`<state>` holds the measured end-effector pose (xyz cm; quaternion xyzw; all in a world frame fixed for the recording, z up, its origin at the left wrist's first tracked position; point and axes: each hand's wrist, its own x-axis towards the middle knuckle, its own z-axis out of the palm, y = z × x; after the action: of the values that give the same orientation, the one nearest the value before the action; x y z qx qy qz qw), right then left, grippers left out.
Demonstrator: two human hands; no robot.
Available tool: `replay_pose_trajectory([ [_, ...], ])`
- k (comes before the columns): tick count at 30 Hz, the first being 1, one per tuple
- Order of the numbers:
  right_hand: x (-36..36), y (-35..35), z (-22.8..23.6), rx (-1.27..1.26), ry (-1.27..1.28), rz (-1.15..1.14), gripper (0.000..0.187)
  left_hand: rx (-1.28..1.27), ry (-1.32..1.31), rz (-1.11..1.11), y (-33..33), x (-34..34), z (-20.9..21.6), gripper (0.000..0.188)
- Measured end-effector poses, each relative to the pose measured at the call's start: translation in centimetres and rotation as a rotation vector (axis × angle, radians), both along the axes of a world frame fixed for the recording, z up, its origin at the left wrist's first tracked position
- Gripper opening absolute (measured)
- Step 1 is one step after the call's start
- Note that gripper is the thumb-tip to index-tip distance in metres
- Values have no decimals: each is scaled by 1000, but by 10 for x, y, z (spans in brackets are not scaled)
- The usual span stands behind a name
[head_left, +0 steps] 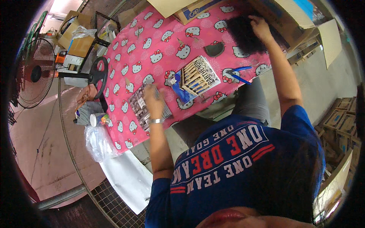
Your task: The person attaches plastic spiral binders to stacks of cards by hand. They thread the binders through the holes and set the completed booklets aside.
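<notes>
My left hand (pixel 153 102), smeared by motion, is over a grey patterned flat piece (pixel 137 106) on the near left of the table. Its fingers are too blurred to read. At the far right, my right hand (pixel 261 29) reaches over a black, rough-looking mat (pixel 241 37), fingers partly spread and nothing visible in them. Between the hands lies a booklet or flat box (pixel 197 78) picturing a columned building. Blue-handled pliers (pixel 240 75) rest to its right, near the table edge. Beyond it sits a dark grey half-round piece (pixel 215 49).
A pink cloth with cat faces covers the table (pixel 167 47). Cardboard boxes (pixel 197 11) stand along its far side, and a large open carton (pixel 292 22) at far right. To the left are a fan (pixel 36 74), a white cup (pixel 97 120) and a clear plastic bag (pixel 97 142).
</notes>
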<state>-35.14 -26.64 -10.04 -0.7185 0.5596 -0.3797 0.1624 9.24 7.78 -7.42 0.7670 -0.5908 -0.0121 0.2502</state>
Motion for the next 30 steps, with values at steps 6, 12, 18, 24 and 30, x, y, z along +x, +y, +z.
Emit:
replay_pose_trajectory([
  [6, 73, 100, 45, 210, -216, 258, 36, 156, -303, -511, -29, -122, -41, 45],
  [12, 64, 137, 23, 360, -368, 362, 31, 306, -139, -608, -31, -109, -11, 43],
  [18, 116, 224, 18, 542, -677, 509, 60, 272, -121, -368, -44, -92, 73, 33],
  [24, 169, 255, 15, 345, -639, 586, 69, -2, -205, -347, -75, -119, 52, 26],
  [30, 123, 216, 45, 263, -367, 683, 33, 18, -143, -443, -65, -112, 56, 23],
])
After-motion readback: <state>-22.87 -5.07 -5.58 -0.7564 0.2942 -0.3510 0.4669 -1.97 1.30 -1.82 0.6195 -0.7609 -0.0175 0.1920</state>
